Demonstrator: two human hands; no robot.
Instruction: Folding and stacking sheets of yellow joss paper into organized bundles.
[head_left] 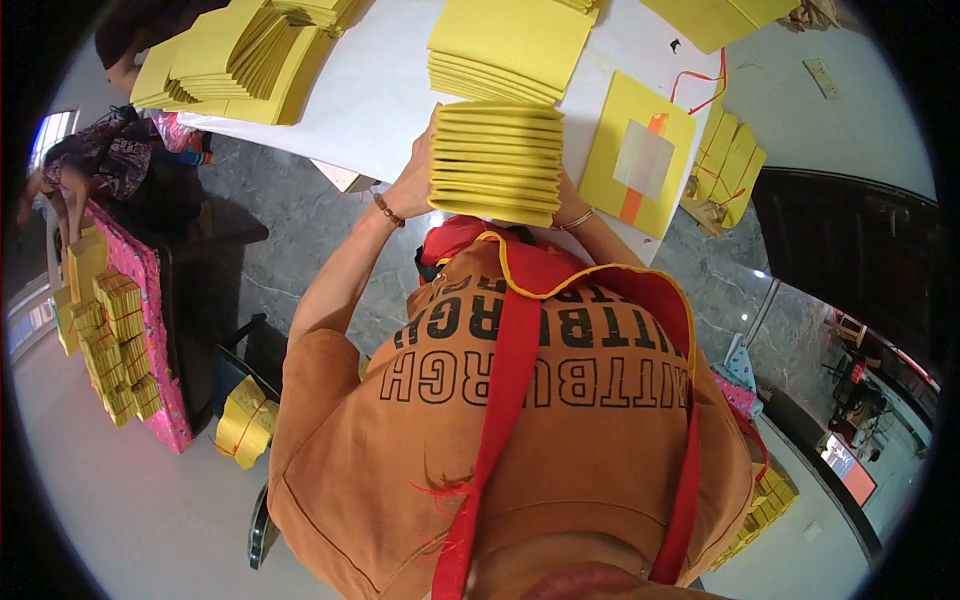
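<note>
A thick stack of folded yellow paper packets is held up at the table's near edge, its layered edges facing me. My left hand is closed against the stack's left side, with most fingers hidden behind it. On the other side my right hand grips the stack, largely covered by it. Just beyond lies another pile of yellow packets on the white table. To the right rests a flat yellow sheet bearing an orange strip and a pale grey square.
More yellow piles sit at the table's far left. Red string trails near the right edge, above tied yellow bundles. At left, a person leans by a pink-covered table with several bundles. A dark chair stands behind my left elbow.
</note>
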